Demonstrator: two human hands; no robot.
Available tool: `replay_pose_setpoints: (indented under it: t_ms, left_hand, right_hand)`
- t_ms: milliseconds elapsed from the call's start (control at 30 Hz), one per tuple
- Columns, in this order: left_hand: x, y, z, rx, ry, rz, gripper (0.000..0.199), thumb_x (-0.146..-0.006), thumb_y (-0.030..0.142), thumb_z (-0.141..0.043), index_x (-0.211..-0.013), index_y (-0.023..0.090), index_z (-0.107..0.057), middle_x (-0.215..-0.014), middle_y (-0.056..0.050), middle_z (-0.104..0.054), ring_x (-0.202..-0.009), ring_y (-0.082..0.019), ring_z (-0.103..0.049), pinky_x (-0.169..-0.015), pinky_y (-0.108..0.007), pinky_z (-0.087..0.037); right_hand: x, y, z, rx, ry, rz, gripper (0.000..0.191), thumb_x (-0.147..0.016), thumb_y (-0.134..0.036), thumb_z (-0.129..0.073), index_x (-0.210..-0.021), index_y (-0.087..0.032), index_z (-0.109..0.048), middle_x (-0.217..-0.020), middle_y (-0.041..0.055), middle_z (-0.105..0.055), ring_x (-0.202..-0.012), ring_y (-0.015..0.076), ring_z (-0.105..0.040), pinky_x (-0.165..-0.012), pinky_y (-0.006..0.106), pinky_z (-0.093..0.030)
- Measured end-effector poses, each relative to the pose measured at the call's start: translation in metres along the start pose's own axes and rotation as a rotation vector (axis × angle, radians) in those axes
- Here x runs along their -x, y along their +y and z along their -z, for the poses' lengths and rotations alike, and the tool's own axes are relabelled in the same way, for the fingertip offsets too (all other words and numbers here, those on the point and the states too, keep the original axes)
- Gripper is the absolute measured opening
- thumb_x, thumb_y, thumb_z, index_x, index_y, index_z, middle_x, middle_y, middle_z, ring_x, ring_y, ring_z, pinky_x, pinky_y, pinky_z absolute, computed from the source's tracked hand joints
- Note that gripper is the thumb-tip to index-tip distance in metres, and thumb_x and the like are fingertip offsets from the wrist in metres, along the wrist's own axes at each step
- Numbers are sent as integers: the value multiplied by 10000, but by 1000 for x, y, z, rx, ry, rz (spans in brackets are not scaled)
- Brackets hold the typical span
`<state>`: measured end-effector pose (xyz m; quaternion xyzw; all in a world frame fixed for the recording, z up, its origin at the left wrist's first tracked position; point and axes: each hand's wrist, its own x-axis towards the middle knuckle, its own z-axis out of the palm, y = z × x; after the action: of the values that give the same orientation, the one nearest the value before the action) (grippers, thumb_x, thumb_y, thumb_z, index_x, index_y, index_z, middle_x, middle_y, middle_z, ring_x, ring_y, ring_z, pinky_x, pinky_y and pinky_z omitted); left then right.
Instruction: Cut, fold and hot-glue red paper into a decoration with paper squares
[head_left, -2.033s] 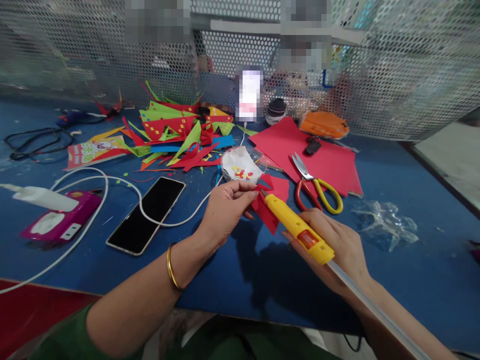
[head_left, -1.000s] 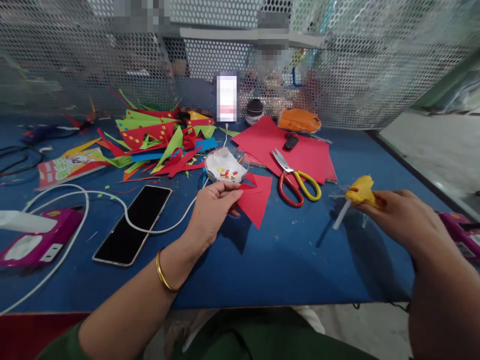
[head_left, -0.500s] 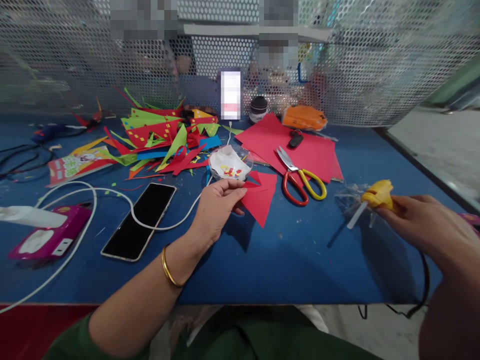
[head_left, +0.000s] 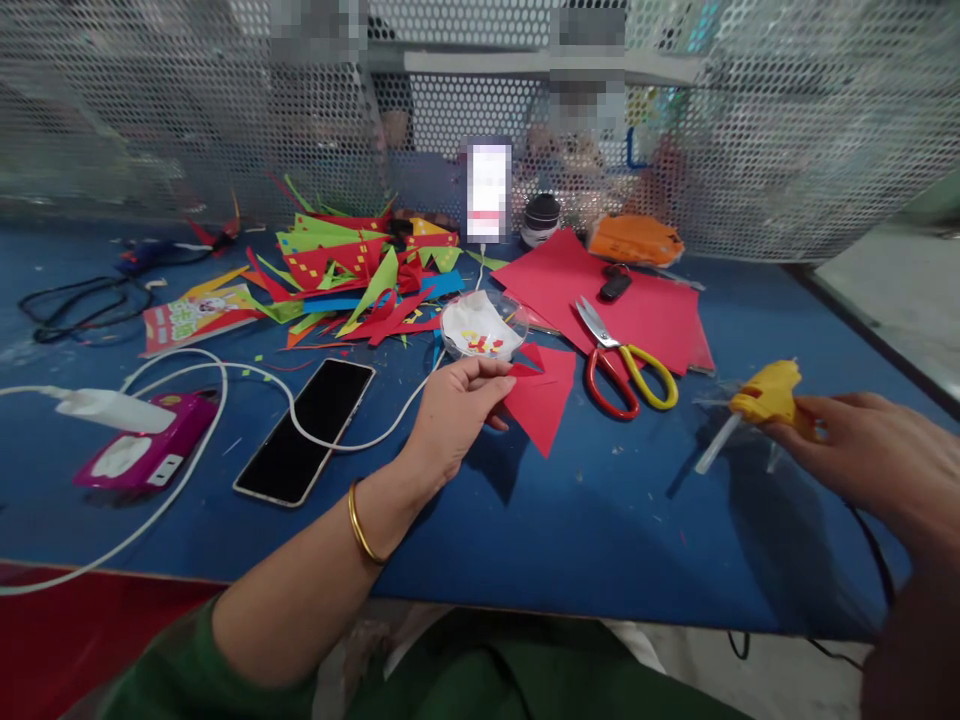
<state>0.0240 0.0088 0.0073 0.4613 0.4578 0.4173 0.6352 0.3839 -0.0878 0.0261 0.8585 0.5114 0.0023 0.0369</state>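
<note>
My left hand point(head_left: 466, 405) pinches a folded piece of red paper point(head_left: 544, 400) between thumb and fingers, held just above the blue table. A small flap stands up at the paper's upper left edge. At the right, my right hand point(head_left: 862, 450) is closed around a yellow hot glue gun point(head_left: 769, 393). A pale glue stick point(head_left: 718, 444) juts from the gun toward the lower left, and some clear plastic lies by it. Scissors point(head_left: 626, 360) with one red and one yellow handle rest between the hands. Behind the left hand sits a clear dish point(head_left: 487, 322) with white lining and small coloured bits.
Red paper sheets point(head_left: 660, 315) lie behind the scissors with a black key fob point(head_left: 616, 284) on top. Cut paper strips point(head_left: 360, 270) are heaped at the back left. A phone point(head_left: 307, 430), a white cable and a purple power socket point(head_left: 150, 440) occupy the left.
The view has turned slightly left, so everything appears farther right. My right hand has brought the glue gun a little nearer the scissors. My left hand still holds the red paper.
</note>
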Motion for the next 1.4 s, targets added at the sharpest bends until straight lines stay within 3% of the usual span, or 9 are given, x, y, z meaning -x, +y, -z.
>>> replay_pose_setpoints:
  t_ms: [133,233,333,433,533,633,1067,1200,1400]
  left_hand:
    - [1,2,-1,16,17,3,146,-731,184,-708,-872,195,-670,-608,27,-651,-511,-109,-595,-468,-218,-494]
    - [2,2,-1,4,-5,-13,129,-722,188,-713,-834,202,-651,-570,44,-613,-491,-100,-562,-462,-213,-487]
    - [2,2,-2,8,-26,-30,122,-711,201,-724,-812,199,-654,-572,45,-612,-486,-92,-541,-457,-206,-482]
    - [2,3,-1,17,-30,-59,116,-713,207,-724,-808,191,-660,-603,34,-640,-513,-93,-559,-461,-194,-479]
    - [4,2,-1,-14,-49,-106,97,-729,211,-720,-808,188,-669,-639,25,-656,-544,-97,-580,-472,-190,-475]
    - [5,1,-1,-91,-82,-141,60,-755,207,-702,-808,191,-677,-673,17,-671,-572,-103,-594,-492,-194,-478]
    - [5,-4,-2,-320,-181,-246,99,-789,174,-631,-859,180,-701,-733,2,-709,-643,-115,-630,-591,-216,-499]
    - [5,0,-2,-222,-160,-84,269,-800,203,-599,-1044,181,-707,-674,13,-678,-570,-118,-606,-573,-237,-517]
    - [4,2,-1,-71,-232,184,291,-812,457,-680,-747,175,-707,-685,-24,-674,-595,-117,-610,-520,-219,-481]
  right_hand:
    - [18,-13,5,-22,324,87,463,-757,-681,-669,-812,-227,-744,-960,207,-706,-733,261,-622,-592,408,-339]
    - [41,-59,14,-362,500,235,436,-882,-585,-564,-1069,-235,-746,-1119,153,-730,-950,280,-685,-716,420,-461]
    - [53,-119,15,-971,203,286,357,-837,-503,-674,-1064,-230,-715,-965,76,-755,-830,214,-695,-748,383,-533]
    - [52,-164,6,-1512,-125,96,545,-702,-505,-807,-1137,-223,-638,-877,23,-724,-786,196,-701,-661,328,-567]
    - [50,-187,-2,-1769,-472,-80,473,-632,-468,-869,-969,-210,-661,-810,9,-715,-697,164,-682,-591,283,-566]
    - [51,-197,-5,-1842,-604,-132,414,-633,-455,-874,-905,-194,-704,-813,22,-741,-665,149,-674,-560,260,-556]
    - [53,-198,-15,-1849,-501,-194,439,-506,-355,-939,-852,-172,-740,-724,6,-735,-589,133,-625,-543,255,-483]
    - [53,-198,-15,-1872,-411,-138,415,-521,-302,-929,-870,-186,-735,-725,-7,-722,-640,148,-638,-639,287,-520]
    - [57,-202,-18,-1784,-147,64,342,-600,-298,-888,-881,-205,-715,-762,-16,-710,-685,165,-624,-671,328,-517]
